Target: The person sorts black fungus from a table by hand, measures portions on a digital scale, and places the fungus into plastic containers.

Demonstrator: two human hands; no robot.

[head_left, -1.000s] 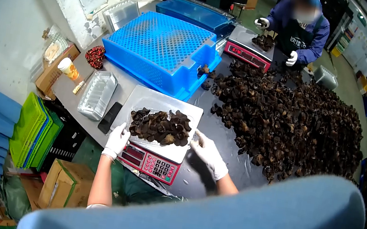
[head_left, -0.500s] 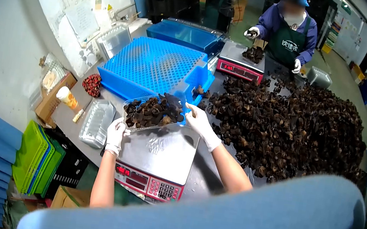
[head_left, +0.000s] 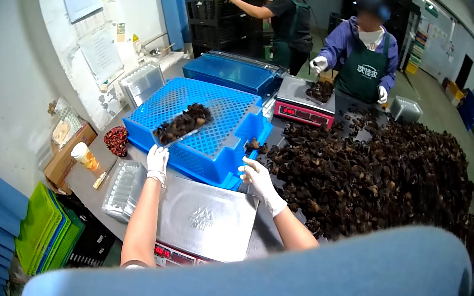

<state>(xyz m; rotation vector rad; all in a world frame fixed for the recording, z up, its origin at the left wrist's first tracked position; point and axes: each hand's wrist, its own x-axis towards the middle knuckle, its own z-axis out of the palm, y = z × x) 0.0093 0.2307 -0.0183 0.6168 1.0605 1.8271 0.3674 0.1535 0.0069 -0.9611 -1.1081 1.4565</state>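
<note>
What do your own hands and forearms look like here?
White gloves cover my left hand and right hand, close-fitting, ending around the wrists, with no marking I can make out. Both forearms look bare beyond them; a pale edge, perhaps a sleeve, shows near the left elbow.

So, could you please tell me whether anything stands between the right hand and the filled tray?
The blue crate's near right corner lies between the right hand and the filled tray; nothing else visible does.

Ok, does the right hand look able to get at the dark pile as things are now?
Probably yes: the right hand looks empty and close to the pile's near side, and nothing visible stands between them.
</note>
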